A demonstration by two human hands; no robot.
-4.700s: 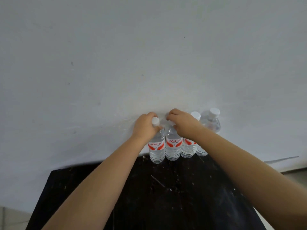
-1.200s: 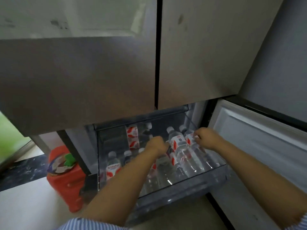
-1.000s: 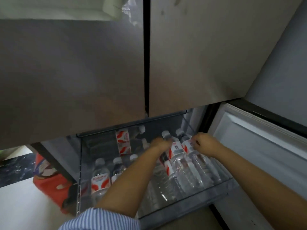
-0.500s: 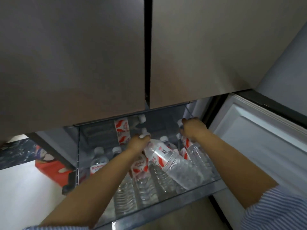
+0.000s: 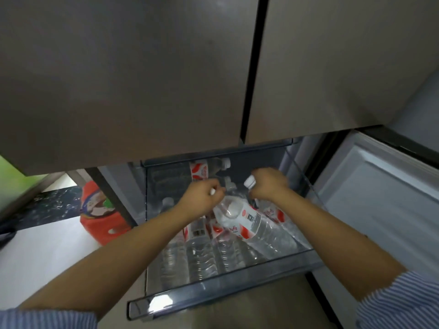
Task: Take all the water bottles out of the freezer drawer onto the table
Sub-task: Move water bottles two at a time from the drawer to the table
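- Here, the left hand (image 5: 200, 198) curls round the white-capped neck of a tilted water bottle (image 5: 247, 225), raised over the others.
- The right hand (image 5: 269, 184) grips a second bottle (image 5: 273, 211) just below its white cap (image 5: 250, 181); its body slopes down beneath the wrist.
- Below both hands, more bottles (image 5: 202, 252) lie side by side in the open freezer drawer (image 5: 213, 292).
- Left of the left forearm stands a red container (image 5: 104, 222).
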